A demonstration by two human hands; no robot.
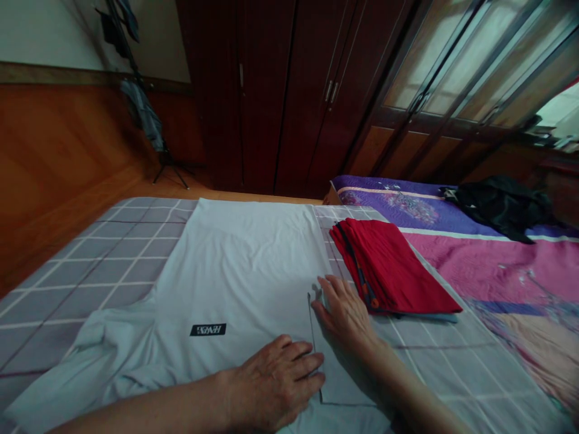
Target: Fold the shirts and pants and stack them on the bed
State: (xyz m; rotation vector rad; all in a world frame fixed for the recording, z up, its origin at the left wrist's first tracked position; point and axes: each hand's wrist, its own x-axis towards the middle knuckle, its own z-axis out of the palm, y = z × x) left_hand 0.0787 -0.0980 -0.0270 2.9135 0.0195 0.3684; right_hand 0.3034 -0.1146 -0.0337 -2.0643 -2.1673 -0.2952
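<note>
A pale grey-white shirt (253, 253) lies spread on the checked bed cover (131, 259), its small black label (208, 330) facing up. One sleeve stretches out to the lower left. On the right, part of the shirt is folded inward, its edge running between my hands. My left hand (280, 380) rests on the fabric beside that fold, palm down with fingers extended. My right hand (346, 310) lies on the folded part further up, fingers stretched and thumb apart. Right of it sits a stack of folded red cloth (398, 265) with a light blue piece at the bottom.
Another bed with a purple and pink cover (470, 259) stands at the right, with a black garment (502, 205) on it. Dark red wardrobes (280, 96) line the back. A clothes stand (166, 158) with hanging garments is at the back left.
</note>
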